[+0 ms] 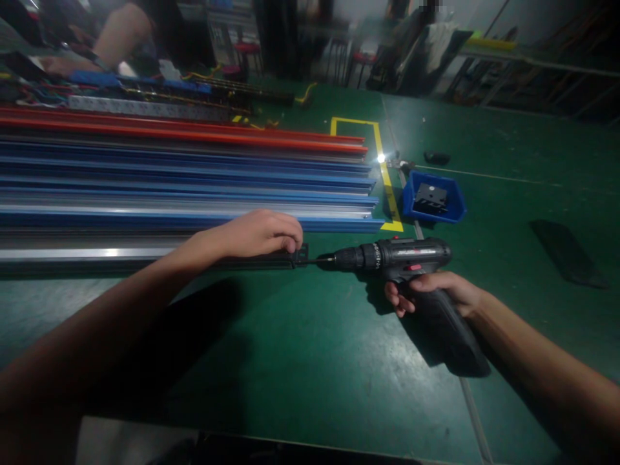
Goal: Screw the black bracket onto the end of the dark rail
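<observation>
My right hand [436, 290] is wrapped round the grip of a black cordless drill [407, 253], which lies level and points left. Its long thin bit [317, 260] reaches the end of a black metal profile [232, 261], where a small black end bracket [303, 254] sits. Over that end my left hand [266, 232] has its fingers curled down and pressed together, touching the bracket area. Whatever is between those fingertips is hidden. Behind the hand lie several blue profiles [320, 225] side by side.
Beyond the blue profiles are red ones [290, 136]. A blue bin [455, 200] with a black part [431, 196] stands right of yellow tape [393, 200]. A dark flat object [566, 252] lies on the green table [310, 368]. Another person's arm [121, 39] is at the back left.
</observation>
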Demonstrator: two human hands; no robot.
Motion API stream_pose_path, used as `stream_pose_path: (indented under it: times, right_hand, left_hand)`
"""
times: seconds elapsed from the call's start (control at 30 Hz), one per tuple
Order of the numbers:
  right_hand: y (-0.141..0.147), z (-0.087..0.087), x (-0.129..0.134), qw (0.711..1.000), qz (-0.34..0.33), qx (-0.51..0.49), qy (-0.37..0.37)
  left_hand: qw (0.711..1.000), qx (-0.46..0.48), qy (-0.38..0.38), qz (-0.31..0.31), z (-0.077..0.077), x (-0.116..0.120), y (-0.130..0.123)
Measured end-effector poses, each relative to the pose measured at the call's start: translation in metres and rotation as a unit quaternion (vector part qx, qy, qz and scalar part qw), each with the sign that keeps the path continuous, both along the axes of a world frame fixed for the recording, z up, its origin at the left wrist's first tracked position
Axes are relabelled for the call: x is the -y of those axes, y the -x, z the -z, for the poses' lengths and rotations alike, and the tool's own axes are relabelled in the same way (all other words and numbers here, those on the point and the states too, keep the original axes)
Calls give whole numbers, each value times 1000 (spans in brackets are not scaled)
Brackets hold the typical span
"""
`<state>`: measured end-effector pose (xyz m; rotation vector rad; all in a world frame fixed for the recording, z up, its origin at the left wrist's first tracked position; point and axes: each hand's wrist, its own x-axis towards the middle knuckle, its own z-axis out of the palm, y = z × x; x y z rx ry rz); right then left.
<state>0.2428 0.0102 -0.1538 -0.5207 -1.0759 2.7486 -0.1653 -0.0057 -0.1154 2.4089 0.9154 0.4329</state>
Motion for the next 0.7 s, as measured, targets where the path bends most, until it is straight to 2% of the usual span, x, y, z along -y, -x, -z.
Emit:
stream_pose_path:
  times: [0.7]
  right_hand:
    - [-1, 1, -1, 1000, -7, 8, -9]
  left_hand:
    - [1000, -8, 1, -1, 1, 1, 2]
